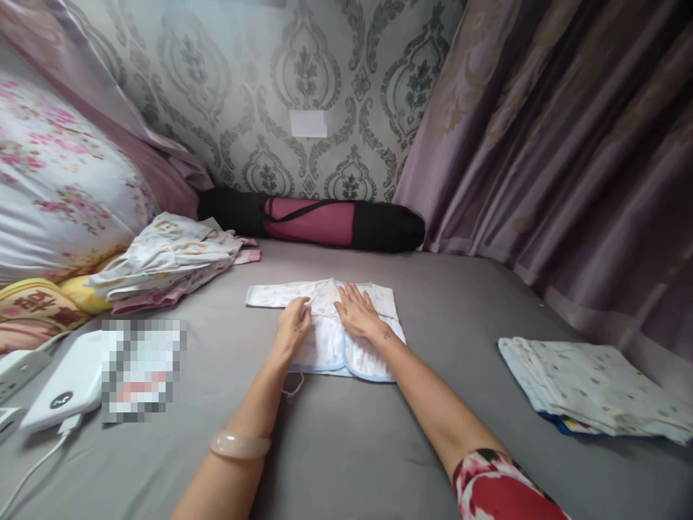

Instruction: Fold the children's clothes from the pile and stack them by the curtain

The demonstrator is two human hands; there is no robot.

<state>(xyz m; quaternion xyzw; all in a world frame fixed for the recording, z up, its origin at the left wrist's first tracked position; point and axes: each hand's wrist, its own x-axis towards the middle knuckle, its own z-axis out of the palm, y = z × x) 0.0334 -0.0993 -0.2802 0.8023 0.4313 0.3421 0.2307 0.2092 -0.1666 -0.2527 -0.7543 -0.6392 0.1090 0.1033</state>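
Note:
A small white baby shirt (pixel 319 350) with light blue trim lies front up on the grey sheet. Its left-side sleeve (pixel 271 295) stretches out to the left, while on the right no sleeve sticks out past the body. My right hand (pixel 357 310) rests flat on the upper right of the shirt, fingers spread. At the shirt's left side, below the sleeve, my left hand (pixel 295 325) is curled with its fingers closed on the cloth; the fingertips are partly hidden. A thin string (pixel 294 390) trails from the lower left hem.
Folded clothes (pixel 167 253) are piled at the left, near a floral pillow (pixel 65 173). A folded patterned cloth (pixel 595 383) lies at the right. A white power bank (pixel 73 379) with a cable sits front left. A black and maroon long bag (pixel 311 220) lies along the wall.

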